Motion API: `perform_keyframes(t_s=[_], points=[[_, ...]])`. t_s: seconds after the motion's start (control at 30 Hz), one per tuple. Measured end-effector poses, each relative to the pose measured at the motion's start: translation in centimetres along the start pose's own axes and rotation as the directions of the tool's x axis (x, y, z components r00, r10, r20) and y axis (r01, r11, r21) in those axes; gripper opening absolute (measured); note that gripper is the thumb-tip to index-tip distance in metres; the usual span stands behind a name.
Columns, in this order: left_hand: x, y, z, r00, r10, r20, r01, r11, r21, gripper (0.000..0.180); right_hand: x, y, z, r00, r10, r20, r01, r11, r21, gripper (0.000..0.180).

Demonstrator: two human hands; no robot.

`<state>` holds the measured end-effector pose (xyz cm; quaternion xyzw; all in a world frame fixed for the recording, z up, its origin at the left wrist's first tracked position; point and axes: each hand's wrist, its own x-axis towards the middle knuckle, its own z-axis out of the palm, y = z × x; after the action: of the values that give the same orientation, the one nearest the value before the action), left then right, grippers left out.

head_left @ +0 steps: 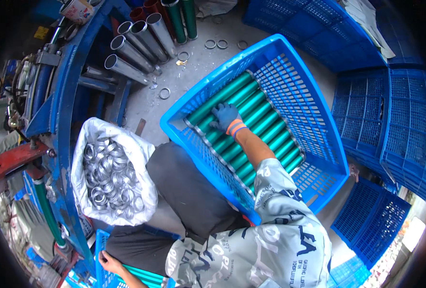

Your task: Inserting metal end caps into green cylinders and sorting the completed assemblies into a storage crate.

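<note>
My right hand (228, 118), in a blue glove with an orange cuff, reaches into a large blue plastic basket (314, 120). Its fingers curl over a green metal tube (245, 94) near the far left side of the top row. Several more green tubes (266, 126) lie side by side there, their ends along the basket walls. At the lower left my bare left hand (109, 263) is closed at the rim of a blue crate (99, 242). Green tubes (148, 277) lie in that crate, partly hidden by my arm and clothing.
A white sack (148, 192) of silvery metal rings (109, 175) stands left of my knee. Grey tubes (126, 67) stand upright beyond it, beside dark green ones (189, 19). Loose rings (164, 93) lie on the floor. Blue crates (362, 110) line the right; a blue machine frame (64, 105) stands left.
</note>
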<state>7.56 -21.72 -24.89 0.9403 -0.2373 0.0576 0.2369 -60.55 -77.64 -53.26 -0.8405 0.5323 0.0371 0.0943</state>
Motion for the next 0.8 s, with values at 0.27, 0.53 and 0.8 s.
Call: perform_keyframes(t_s=[0.27, 0.53, 0.8], points=[[-0.1, 0.9, 0.5, 0.999, 0.003, 0.051, -0.003, 1.0, -0.003, 0.038, 2.0, -0.9, -0.3, 0.986, 0.088, 0.143, -0.088, 0.996, -0.007, 0.079], [-0.8, 3.0, -1.5, 0.998, 0.02, 0.064, -0.029, 0.99, 0.135, 0.039, 8.1, 11.7, -0.4, 0.773, 0.555, -0.306, -0.416, 0.809, 0.415, 0.053], [0.2, 4.1, 2.2, 0.987, 0.013, 0.162, -0.035, 0.99, 0.134, 0.035, 10.0, 27.7, 6.8, 0.712, 0.688, 0.143, -0.632, 0.538, 0.558, 0.086]])
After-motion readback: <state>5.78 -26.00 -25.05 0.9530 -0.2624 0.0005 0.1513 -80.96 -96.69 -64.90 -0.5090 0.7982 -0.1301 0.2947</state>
